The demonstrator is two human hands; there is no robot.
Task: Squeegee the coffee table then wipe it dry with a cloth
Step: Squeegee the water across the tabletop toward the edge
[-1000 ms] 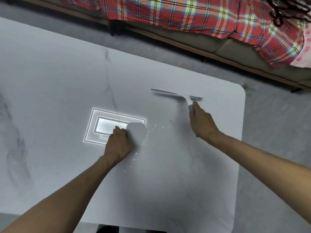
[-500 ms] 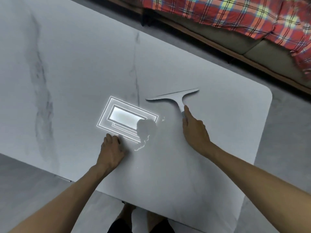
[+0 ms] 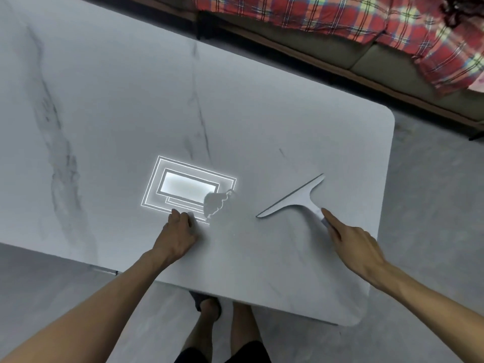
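right hand point(image 3: 358, 247) grips the squeegee point(image 3: 296, 199) handle on the coffee table point(image 3: 262, 113); left hand point(image 3: 178, 237) curled, hold unclear.

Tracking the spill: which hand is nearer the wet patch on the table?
Left. The left hand rests just left of the wet patch, toward the person; the right hand is farther off to its right, holding the squeegee handle.

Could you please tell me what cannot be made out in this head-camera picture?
- Head view: whatever lies under the left hand. The hand covers it, so a cloth cannot be confirmed.
- Head view: the end of the squeegee handle, covered by the right hand.
- Head view: any water on the coffee table, lost in the lamp glare.
- Head view: the sofa, cut off by the top edge.
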